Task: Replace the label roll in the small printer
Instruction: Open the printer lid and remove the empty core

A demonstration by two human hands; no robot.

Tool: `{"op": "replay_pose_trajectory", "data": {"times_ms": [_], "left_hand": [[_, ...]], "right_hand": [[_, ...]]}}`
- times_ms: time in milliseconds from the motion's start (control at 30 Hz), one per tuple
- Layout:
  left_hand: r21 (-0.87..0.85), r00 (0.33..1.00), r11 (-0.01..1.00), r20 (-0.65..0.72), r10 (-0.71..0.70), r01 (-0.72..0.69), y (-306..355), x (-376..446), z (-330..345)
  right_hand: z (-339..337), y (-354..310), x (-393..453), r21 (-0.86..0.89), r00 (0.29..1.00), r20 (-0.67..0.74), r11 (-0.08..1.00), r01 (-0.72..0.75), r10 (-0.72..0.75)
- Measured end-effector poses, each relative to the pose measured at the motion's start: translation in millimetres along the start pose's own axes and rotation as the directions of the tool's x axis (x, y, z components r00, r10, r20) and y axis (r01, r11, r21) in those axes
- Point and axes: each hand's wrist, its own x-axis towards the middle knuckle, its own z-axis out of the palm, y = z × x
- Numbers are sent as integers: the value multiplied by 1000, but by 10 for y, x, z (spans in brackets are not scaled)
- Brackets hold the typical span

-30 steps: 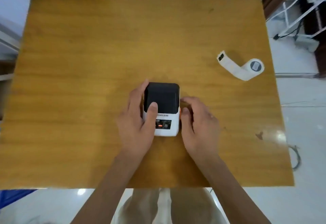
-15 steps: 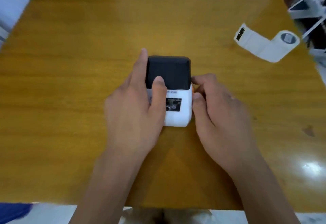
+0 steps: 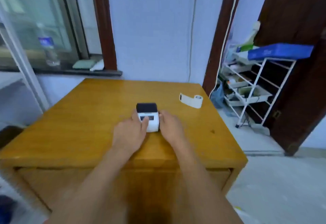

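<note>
Both hands grasp a small printer (image 3: 148, 116) on a table (image 3: 70, 126): left hand (image 3: 129, 132) at nine o'clock, right hand (image 3: 172, 129) at three; label roll (image 3: 191, 100) at one o'clock.

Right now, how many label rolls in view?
1. The label roll lies on the table, far right, partly unrolled, apart from the printer. The printer's lid is shut, so another roll may be hidden inside.

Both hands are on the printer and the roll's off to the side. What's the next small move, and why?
Probably open the black lid: it looks shut, the left hand and right hand flank the printer, and the label roll lies apart on the table, untouched.
</note>
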Motion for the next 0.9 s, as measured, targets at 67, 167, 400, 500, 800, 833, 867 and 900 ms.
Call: {"op": "replay_pose_trajectory", "data": {"times_ms": [67, 167, 400, 500, 800, 833, 867, 900], "left_hand": [[53, 996, 999, 93, 7, -12, 28, -142, -106], [5, 992, 1000, 126, 12, -12, -42, -226, -114], [-192, 994, 981, 109, -6, 27, -112, -211, -62], [-297, 994, 953, 106, -34, 64, -148, -181, -15], [-485, 973, 863, 227, -36, 145, -237, 87, 14], [-494, 955, 852, 298, -20, 172, -242, 165, -32], [-502, 934, 842, 358, -6, 198, -232, 244, -62], [-504, 923, 838, 385, 1, 209, -213, 305, -62]], "right_hand": [[-8, -65, -90, 17, 1000, 16, 1000, 2, -2], [52, -42, -227, -41, 998, 50, 999, 32, -30], [111, 41, -217, 62, 999, 35, 998, -29, 26], [110, 93, -170, 138, 999, 21, 990, -33, 30], [82, 260, 40, 179, 996, 91, 984, -22, 5], [51, 294, 89, 194, 995, 99, 981, -15, -4], [20, 327, 144, 227, 995, 101, 974, -20, -3], [-6, 345, 189, 257, 995, 102, 966, -26, -1]]}}
